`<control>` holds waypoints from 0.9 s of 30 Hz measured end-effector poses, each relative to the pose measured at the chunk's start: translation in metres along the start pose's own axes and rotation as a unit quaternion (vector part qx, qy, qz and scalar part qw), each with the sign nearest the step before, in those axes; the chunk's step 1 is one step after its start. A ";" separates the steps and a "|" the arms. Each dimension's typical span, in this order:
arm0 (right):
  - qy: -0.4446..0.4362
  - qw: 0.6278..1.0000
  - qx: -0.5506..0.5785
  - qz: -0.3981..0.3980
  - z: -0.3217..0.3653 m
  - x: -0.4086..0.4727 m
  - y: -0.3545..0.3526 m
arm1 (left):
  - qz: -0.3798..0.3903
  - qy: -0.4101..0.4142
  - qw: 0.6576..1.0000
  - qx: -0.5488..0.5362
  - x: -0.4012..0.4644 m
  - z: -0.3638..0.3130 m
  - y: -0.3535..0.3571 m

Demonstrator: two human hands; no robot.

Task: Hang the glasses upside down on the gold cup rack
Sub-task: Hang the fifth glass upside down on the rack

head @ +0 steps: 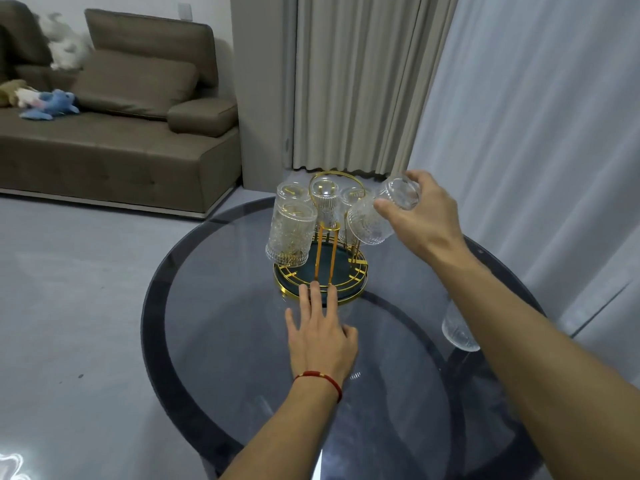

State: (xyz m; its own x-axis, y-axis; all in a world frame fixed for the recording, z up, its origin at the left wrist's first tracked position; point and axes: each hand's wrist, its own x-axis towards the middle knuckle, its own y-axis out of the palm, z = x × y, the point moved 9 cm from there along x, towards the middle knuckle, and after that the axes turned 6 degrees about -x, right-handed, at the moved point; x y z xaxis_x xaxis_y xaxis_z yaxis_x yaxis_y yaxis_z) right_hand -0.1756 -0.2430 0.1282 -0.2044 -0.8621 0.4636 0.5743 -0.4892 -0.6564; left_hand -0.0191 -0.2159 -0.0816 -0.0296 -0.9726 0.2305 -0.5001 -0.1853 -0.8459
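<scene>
A gold cup rack (325, 252) with a dark green round base stands on the round glass table (242, 341). Several clear textured glasses hang on it upside down, the nearest one (290, 235) at its front left. My right hand (420, 216) grips another textured glass (375, 216) by its base, tilted mouth-down at the rack's right side. My left hand (320, 329) lies flat on the table with its fingertips against the front rim of the rack's base. One more glass (457, 329) stands on the table to the right, partly hidden by my right forearm.
The table has a dark rim and a see-through top. A brown sofa (114, 133) with soft toys stands at the back left. Beige and white curtains (363, 81) hang behind the table and along the right. Grey floor lies to the left.
</scene>
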 end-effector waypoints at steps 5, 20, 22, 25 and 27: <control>-0.011 0.996 -0.083 0.040 0.000 0.007 0.032 | -0.010 -0.005 1.000 -0.014 0.002 0.002 0.002; -0.049 0.985 -0.162 0.030 -0.006 0.006 0.077 | -0.007 -0.007 0.999 -0.038 0.003 0.003 0.000; -0.057 0.982 -0.177 0.030 -0.005 0.005 0.080 | -0.005 -0.007 0.999 -0.037 0.003 0.003 0.000; -0.066 0.979 -0.190 0.038 -0.005 0.003 0.084 | 0.002 -0.010 1.000 -0.029 0.003 0.003 0.000; -0.060 0.982 -0.172 0.050 -0.008 0.001 0.085 | 0.007 -0.012 1.000 -0.014 0.002 0.003 0.000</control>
State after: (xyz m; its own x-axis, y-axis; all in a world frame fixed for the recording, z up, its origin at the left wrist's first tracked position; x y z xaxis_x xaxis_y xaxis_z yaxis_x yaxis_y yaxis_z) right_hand -0.1331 -0.2867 0.0679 -0.0541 -0.8966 0.4395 0.2803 -0.4360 -0.8552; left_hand -0.0170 -0.2185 -0.0825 -0.0161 -0.9780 0.2078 -0.5236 -0.1688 -0.8350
